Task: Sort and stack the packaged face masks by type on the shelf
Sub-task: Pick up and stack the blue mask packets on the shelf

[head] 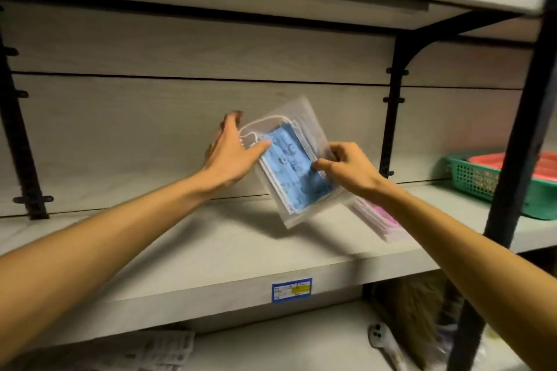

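1. Blue mask pack (289, 159): clear plastic bag w/ blue patterned masks and white ear loops, held tilted in mid-air above the shelf (211, 250), centre of scene, in front of the wood-grain back panel (180, 114). Lower corner hangs close to the shelf board; contact cannot be told.
2. Left hand (230, 153): at the pack's left edge, thumb laid over the front face, fingers reaching behind the bag; grips the pack between thumb and fingers.
3. Right hand (349, 169): at the pack's right edge, fingers curled, pinching the bag's rim between thumb and forefinger.
4. Pink mask packs (382, 220): small stack of bagged pink masks lying flat on the shelf, just right of and below the blue pack, partly hidden by the right forearm.
5. Green basket (482, 187): mesh-walled, far right on same shelf, behind the dark upright post (518, 129); a red tray (506, 164) sits in it.
6. Price label (291, 290): blue-bordered tag w/ yellow patch on the shelf's near front edge; text illegible.
7. Black bracket (391, 117): vertical, fixed to back panel, right of centre.
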`<move>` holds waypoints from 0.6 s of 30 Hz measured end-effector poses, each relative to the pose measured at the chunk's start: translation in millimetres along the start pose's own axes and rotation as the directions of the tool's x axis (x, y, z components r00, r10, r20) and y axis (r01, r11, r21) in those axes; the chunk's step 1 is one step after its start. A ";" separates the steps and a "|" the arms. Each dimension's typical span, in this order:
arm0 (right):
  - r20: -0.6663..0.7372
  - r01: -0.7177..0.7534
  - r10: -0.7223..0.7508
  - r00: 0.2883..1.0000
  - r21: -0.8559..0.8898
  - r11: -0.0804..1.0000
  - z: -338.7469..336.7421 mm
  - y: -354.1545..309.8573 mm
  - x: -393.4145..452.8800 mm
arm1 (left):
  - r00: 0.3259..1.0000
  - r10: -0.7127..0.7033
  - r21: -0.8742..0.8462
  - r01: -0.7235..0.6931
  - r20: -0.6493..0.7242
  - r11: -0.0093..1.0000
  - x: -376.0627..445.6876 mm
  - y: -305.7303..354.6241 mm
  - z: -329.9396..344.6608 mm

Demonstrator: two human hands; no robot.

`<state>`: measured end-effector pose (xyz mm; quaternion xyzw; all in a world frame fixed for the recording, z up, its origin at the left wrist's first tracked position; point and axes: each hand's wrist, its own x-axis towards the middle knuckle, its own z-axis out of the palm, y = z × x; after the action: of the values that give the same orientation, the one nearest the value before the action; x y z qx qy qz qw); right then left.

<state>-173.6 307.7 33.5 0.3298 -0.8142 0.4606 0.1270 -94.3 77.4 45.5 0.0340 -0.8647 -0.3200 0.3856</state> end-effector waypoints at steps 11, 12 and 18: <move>0.371 -0.672 0.579 0.726 0.207 0.711 -13.7 66.8 -20.8 | 0.598 -0.474 -0.206 0.735 0.646 0.646 -60.6 19.4 87.1; 0.396 -0.695 0.598 0.697 0.169 0.698 -10.3 69.8 -21.6 | 0.583 -0.497 -0.181 0.746 0.643 0.641 -63.0 20.4 85.4; 0.328 -0.630 0.595 0.734 0.003 0.776 10.4 66.4 -22.0 | 0.584 -0.605 0.023 0.709 0.541 0.705 -71.6 13.4 75.7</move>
<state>-199.5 332.0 -27.6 0.1175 -0.8590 0.4647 -0.1799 -93.8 149.8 -30.5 0.2286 -0.8228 -0.5203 -0.0034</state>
